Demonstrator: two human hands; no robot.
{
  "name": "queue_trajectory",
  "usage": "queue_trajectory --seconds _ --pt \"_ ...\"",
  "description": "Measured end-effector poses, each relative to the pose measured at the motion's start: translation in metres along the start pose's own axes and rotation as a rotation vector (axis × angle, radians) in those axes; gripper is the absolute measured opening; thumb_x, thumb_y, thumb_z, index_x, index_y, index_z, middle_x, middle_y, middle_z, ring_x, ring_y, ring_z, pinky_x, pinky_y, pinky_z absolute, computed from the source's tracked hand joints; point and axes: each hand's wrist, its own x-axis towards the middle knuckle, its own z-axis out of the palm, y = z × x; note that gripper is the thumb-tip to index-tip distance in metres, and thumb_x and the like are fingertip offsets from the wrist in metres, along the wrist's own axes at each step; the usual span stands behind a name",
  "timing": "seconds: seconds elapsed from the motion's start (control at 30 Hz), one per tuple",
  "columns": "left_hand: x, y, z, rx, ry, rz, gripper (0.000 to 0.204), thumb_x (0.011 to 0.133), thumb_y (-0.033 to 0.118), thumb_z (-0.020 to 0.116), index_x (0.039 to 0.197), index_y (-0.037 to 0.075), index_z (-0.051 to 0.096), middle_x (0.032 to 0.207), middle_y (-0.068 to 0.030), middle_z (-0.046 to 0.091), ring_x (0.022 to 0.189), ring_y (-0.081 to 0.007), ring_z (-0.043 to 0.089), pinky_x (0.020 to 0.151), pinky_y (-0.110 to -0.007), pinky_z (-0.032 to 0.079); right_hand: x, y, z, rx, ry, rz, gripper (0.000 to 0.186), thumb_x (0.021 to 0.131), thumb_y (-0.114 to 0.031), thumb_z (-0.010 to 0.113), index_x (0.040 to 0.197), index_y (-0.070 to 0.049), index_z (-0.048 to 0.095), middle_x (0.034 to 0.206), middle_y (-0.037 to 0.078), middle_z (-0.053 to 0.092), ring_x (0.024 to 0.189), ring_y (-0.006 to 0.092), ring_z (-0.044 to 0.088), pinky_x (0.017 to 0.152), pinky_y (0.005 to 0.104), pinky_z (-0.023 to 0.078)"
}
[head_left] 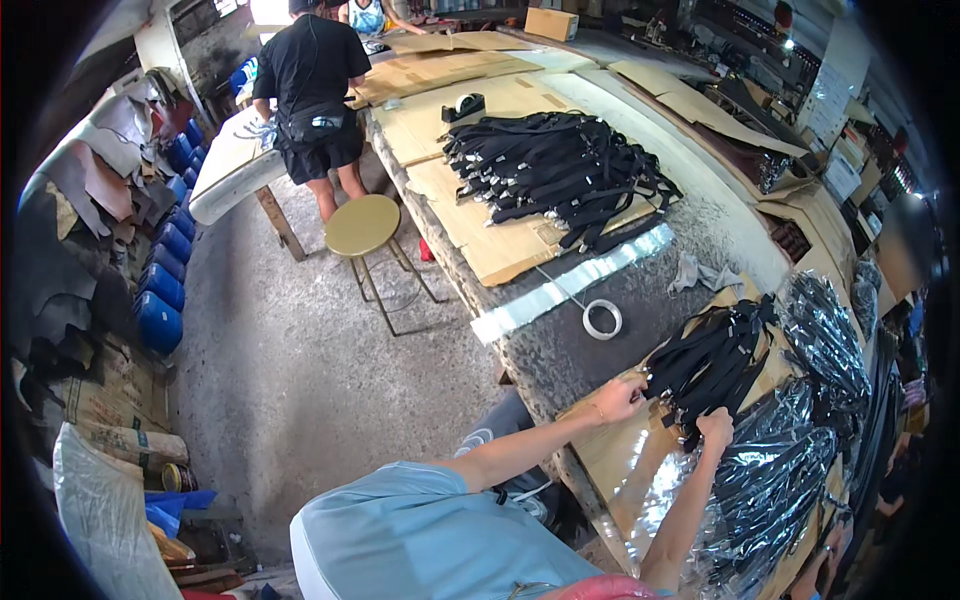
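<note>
The left hand (620,398) and right hand (716,428) curl at the black straps' (708,362) near edge; whether either grips cannot be told. The straps lie on cardboard (598,462), beside plastic-wrapped bundles (768,485); keeping strands parallel should limit tangling.

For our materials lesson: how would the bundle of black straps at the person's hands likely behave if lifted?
The black straps would probably sag rather than hold shape, since they lie bent and draped. They may tangle, as many overlap in the bundle.
</note>
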Motion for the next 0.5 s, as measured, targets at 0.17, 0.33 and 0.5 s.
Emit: queue_trajectory --seconds 0.17,0.33,0.5 --pt "-0.003 -0.003 0.001 -0.028 0.025 0.045 0.023 0.076 0.011 0.062 0.096 0.001 0.06 0.077 -0.0148 0.066 0.071 -0.0304 0.065 0.067 -0.039 0.052 -0.014 -0.003 -0.014 0.115 0.144 0.09 0.037 0.074 -0.023 0.062 0.102 0.0 0.06 0.105 0.024 0.063 0.102 0.0403 0.06 0.087 0.0457 0.049" --pt "-0.001 0.002 -0.003 -0.03 -0.014 0.011 0.023 0.076 0.011 0.061 0.097 0.001 0.06 0.077 -0.0151 0.067 0.071 -0.0305 0.065 0.068 -0.039 0.052 0.032 0.067 0.021 1.062 -0.034 -0.007 0.021 0.084 -0.018 0.052 0.096 -0.001 0.055 0.078 0.013 0.062 0.073 0.0227 0.062 0.075 0.0436 0.05" --pt "-0.001 -0.007 0.0 -0.06 0.039 -0.005 0.023 0.077 0.009 0.059 0.099 0.002 0.059 0.076 -0.0146 0.066 0.07 -0.0308 0.065 0.066 -0.039 0.052 -0.043 0.027 -0.008 1.797 -0.18 0.041 0.025 0.09 -0.022 0.059 0.11 -0.008 0.052 0.091 0.008 0.059 0.082 0.0151 0.057 0.079 0.0398 0.049"
